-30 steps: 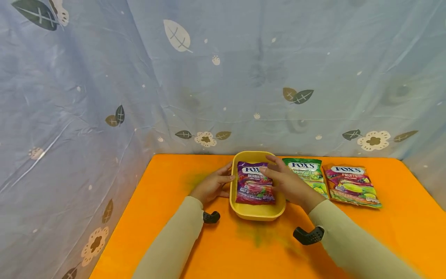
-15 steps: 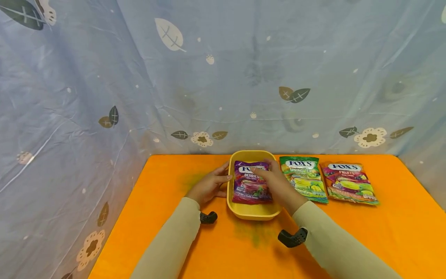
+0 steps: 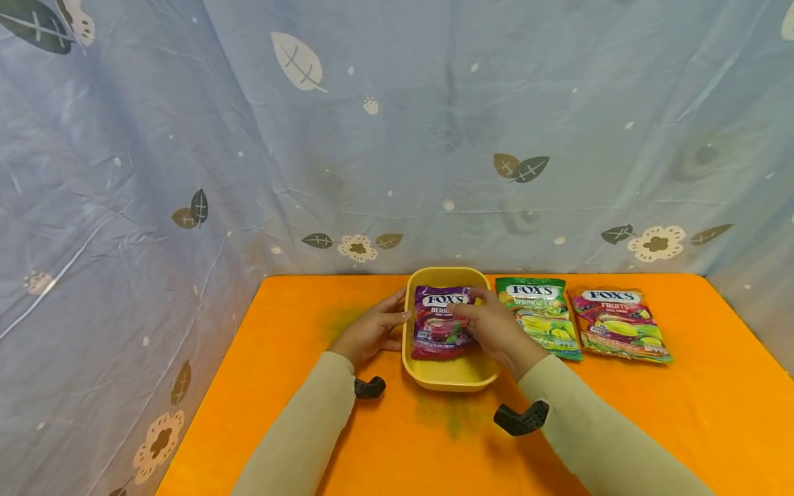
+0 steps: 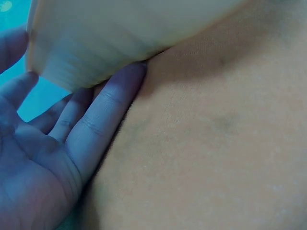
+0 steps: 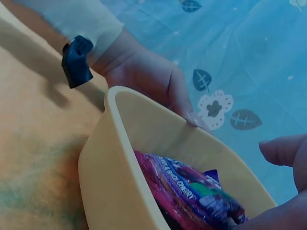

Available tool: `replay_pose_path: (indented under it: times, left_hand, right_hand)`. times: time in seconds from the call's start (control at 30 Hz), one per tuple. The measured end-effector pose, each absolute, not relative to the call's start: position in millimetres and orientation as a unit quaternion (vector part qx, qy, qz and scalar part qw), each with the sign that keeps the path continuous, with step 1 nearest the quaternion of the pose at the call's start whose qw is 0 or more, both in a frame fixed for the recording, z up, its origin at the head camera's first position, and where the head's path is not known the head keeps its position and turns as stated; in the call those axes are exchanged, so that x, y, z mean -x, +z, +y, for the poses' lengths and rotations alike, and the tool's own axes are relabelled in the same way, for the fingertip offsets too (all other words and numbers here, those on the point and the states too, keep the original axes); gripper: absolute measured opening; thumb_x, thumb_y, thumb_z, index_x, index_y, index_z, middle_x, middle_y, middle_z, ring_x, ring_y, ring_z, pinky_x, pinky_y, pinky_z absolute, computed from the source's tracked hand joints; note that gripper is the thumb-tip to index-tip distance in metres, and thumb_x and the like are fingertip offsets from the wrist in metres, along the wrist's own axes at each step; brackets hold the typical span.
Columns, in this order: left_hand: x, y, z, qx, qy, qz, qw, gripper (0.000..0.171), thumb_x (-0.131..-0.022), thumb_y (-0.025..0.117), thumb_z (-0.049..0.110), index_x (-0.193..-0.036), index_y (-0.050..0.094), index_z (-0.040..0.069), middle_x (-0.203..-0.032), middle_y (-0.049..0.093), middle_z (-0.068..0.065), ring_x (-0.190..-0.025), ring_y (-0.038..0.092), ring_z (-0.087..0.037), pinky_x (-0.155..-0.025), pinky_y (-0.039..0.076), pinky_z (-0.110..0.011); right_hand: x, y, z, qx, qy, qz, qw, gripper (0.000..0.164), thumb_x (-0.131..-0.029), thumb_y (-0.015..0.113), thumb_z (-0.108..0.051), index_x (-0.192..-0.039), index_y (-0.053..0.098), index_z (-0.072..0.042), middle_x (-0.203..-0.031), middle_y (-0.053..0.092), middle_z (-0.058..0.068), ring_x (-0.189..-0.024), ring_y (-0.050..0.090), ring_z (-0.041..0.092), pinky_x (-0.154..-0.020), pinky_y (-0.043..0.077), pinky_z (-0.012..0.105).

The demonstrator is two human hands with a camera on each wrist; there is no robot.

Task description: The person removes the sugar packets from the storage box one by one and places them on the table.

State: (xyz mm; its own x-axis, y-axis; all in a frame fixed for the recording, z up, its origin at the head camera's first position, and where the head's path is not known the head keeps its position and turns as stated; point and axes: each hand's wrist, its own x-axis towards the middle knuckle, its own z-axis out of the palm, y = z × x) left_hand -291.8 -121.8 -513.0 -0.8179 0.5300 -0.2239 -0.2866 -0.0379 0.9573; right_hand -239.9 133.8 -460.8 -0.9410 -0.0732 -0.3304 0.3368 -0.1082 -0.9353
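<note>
In the head view a purple FOX'S Berries candy bag (image 3: 439,341) lies in a yellow tub (image 3: 449,382) on the table. My left hand (image 3: 369,332) rests against the tub's left side. In the left wrist view its fingers (image 4: 103,112) lie fairly straight along the outer wall. The right wrist view has the left thumb on the rim. My right hand (image 3: 499,332) reaches over the tub's right side, touching the bag with its thumb side. One digit is spread clear of the bag in the right wrist view; the other fingertips are partly hidden.
Right of the tub lie a green FOX'S Spring Tea bag (image 3: 538,320) and a red FOX'S Fruits bag (image 3: 619,327). A patterned blue curtain (image 3: 397,138) stands behind and left of the orange table (image 3: 279,331). A black wrist device (image 3: 522,418) sits on the right sleeve.
My right hand has come left and inward onto the Berries bag, uncovering more of the Spring Tea bag. The Berries bag has shifted slightly inside the tub. My left hand stays at the tub.
</note>
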Motion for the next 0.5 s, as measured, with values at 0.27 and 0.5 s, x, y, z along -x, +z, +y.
replay_pose_path:
  times: [0.27, 0.5]
  left_hand:
    - [291.2, -511.4, -122.4, -0.091, 0.710, 0.639, 0.281, 0.072, -0.111, 0.061, 0.020, -0.175, 0.028, 0.030, -0.176, 0.031, -0.008, -0.154, 0.039, -0.034, -0.092, 0.062, -0.057]
    - [290.4, -511.5, -121.6, -0.090, 0.709, 0.640, 0.281, 0.072, -0.111, 0.061, 0.021, -0.175, 0.029, 0.032, -0.176, 0.032, -0.007, -0.154, 0.039, -0.034, -0.093, 0.062, -0.056]
  right_hand:
    - [240.9, -468.2, 135.7, -0.057, -0.720, 0.676, 0.148, 0.079, -0.106, 0.067, -0.005, -0.171, 0.022, -0.005, -0.162, 0.035, 0.028, -0.141, 0.047, 0.045, -0.122, 0.037, 0.055]
    - [237.9, -467.5, 134.4, -0.033, -0.699, 0.697, 0.158, 0.077, -0.103, 0.069, 0.002, -0.170, 0.032, -0.011, -0.168, 0.030, 0.025, -0.146, 0.042, 0.049, -0.119, 0.040, 0.058]
